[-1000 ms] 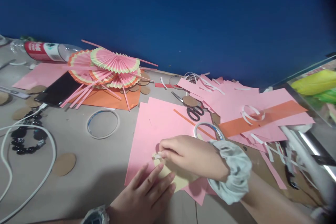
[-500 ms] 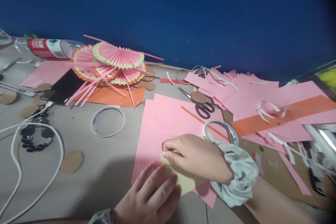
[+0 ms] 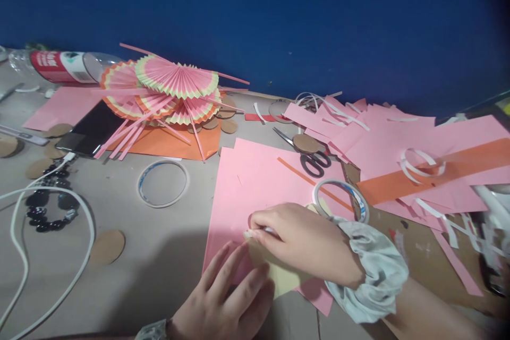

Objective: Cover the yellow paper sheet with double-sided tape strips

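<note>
My right hand [image 3: 295, 241], with a pale scrunchie [image 3: 372, 271] round its wrist, is closed with thumb and forefinger pinched at the tip of a pale yellow paper [image 3: 285, 279]. The palm hides much of that paper. Beneath lies a larger pink sheet [image 3: 255, 180], resting on the table. My left hand [image 3: 227, 297] is open, its fingers stretched out on the near edges of the yellow and pink papers. Beyond my right wrist, a roll of tape [image 3: 362, 204] lies on the pink sheet beside a thin orange strip [image 3: 297, 173].
Black-handled scissors [image 3: 313, 164] lie behind, a cardboard disc [image 3: 306, 143] over them. Folded pink paper fans [image 3: 177, 77] are piled at back left, near a phone [image 3: 90, 130] and bottle [image 3: 59, 66]. Another tape roll [image 3: 140, 186] and a white cable [image 3: 92, 228] lie left; pink scraps [image 3: 390, 143] right.
The view has shifted slightly, so things on the right sit farther right. My left fingers have spread a little wider; my right hand keeps its pinch at the same spot.
</note>
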Demonstrator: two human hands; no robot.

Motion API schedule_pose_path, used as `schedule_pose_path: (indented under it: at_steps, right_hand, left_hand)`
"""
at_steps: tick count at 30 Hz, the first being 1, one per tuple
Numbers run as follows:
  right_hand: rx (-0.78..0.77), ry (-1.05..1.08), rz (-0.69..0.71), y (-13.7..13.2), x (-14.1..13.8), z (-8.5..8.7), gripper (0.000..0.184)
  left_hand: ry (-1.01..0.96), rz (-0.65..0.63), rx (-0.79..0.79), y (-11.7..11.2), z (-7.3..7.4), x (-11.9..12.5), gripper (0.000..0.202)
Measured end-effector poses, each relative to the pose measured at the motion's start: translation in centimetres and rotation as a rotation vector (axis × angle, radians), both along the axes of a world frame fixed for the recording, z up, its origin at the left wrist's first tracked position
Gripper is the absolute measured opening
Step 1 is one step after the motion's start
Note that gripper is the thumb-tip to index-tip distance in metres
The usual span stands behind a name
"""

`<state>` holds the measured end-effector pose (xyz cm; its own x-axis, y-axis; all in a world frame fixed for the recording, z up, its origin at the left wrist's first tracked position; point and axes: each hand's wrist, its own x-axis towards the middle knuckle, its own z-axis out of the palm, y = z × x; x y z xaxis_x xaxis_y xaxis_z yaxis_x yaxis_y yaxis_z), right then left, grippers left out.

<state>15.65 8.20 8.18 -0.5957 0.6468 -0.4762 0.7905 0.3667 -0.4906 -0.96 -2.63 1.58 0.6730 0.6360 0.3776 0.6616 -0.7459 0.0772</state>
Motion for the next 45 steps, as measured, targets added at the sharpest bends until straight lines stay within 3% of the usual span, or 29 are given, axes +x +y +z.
schedule_pose_path:
  at_steps: [20, 45]
  right_hand:
    - [0.005, -0.022, -0.076, -0.71, -0.58, -0.01, 0.028]
    - [0.025, -0.067, -0.053, -0.68, -0.74, -0.21, 0.028]
  left_hand:
    - [0.035, -0.018, -0.071, -0.17, -0.07, -0.25, 0.045]
    - [0.06, 0.003, -0.103, -0.12, 0.14, -0.35, 0.045]
